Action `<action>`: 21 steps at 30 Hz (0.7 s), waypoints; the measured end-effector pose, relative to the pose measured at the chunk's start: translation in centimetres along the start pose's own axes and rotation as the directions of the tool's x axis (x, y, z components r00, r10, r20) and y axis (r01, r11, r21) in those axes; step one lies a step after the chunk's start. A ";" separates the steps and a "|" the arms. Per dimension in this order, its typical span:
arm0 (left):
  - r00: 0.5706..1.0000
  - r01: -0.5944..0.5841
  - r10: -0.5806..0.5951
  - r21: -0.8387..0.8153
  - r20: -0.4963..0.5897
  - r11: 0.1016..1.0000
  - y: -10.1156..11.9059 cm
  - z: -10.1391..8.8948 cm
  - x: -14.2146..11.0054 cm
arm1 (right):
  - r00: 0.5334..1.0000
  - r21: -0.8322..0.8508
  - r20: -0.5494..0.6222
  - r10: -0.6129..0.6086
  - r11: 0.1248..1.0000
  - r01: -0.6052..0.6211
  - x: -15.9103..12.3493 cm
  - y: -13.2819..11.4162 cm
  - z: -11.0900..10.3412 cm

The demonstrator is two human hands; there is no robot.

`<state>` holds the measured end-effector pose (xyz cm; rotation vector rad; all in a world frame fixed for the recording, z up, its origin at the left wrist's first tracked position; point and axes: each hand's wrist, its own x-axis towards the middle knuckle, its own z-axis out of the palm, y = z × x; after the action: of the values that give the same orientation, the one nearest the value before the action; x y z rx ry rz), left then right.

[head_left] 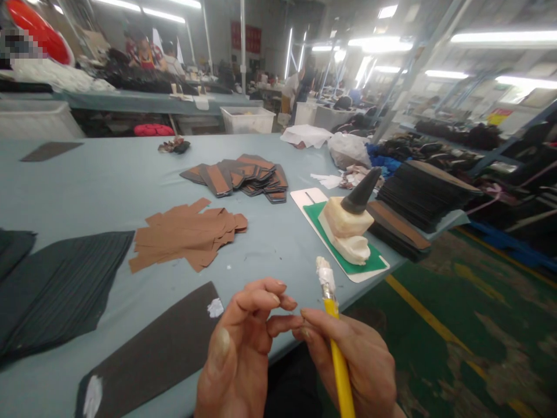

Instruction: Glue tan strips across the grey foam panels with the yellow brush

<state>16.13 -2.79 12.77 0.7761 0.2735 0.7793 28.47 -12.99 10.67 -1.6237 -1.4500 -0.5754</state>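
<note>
Gripping a yellow brush [339,357] in the right hand [368,360], touching the curled, empty left hand [246,342]; seemingly mid-pasting, beside the white-dabbed dark piece [161,345] on the table [256,255]; probably needing hands parted next.

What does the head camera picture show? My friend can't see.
The right hand holds a yellow brush and seems to touch the left hand. On the bluish table lie brown strips and a white-smeared dark panel.
</note>
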 end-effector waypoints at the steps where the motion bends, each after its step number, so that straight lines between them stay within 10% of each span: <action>1: 1.000 0.002 -0.002 -0.002 0.001 1.000 0.0 0.0 0.0 | 1.000 0.000 0.008 -0.009 1.000 0.009 0.0 0.0 -0.1; 21: 0.906 0.383 -0.415 -0.267 -0.076 0.884 0.4 -0.3 1.4 | 0.939 0.023 0.326 -0.107 0.994 0.105 0.4 2.3 -3.1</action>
<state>16.75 -1.50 12.90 0.4109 0.4317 0.4581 31.39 -15.17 11.95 -1.7027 -1.7876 -0.3714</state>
